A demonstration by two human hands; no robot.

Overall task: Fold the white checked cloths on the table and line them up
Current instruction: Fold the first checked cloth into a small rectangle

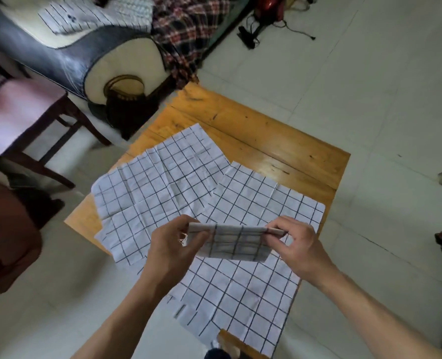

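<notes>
The folded cloth (pixel 231 243) hangs in the air between both hands, just above the near half of the desk (pixel 279 141). It is already doubled down to a small oblong, and its top edge runs level from one hand to the other, so the layers hang straight and can be checked or creased before it is set down.

The left hand (pixel 173 244) pinches the left end, its fingers (pixel 201 238) curled round the cloth with the thumb near the top corner. The right hand (pixel 299 246) pinches the top right corner, fingers clamped on the folded edge. Holding both ends by the top probably keeps the layers from slipping apart.

Beneath the hands lie the cloths still to be done, spread flat and overlapping. The far cloth (pixel 157 185) lies toward the far left of the desk, its near left part hanging over the edge. The right cloth (pixel 261 200) overlaps it, and the near cloth (pixel 240 294) reaches the near edge of the desk. Lying open like this, each seems ready to be picked up in turn, but they also cover most of the surface. The bare strip of wood along the far side looks like the likeliest room for a row of folded pieces.

Around the desk are a pale tiled floor (pixel 370 73), a chair (pixel 20 112) to the left, and a sofa (pixel 85 60) with a plaid blanket (pixel 183 29) beyond.
</notes>
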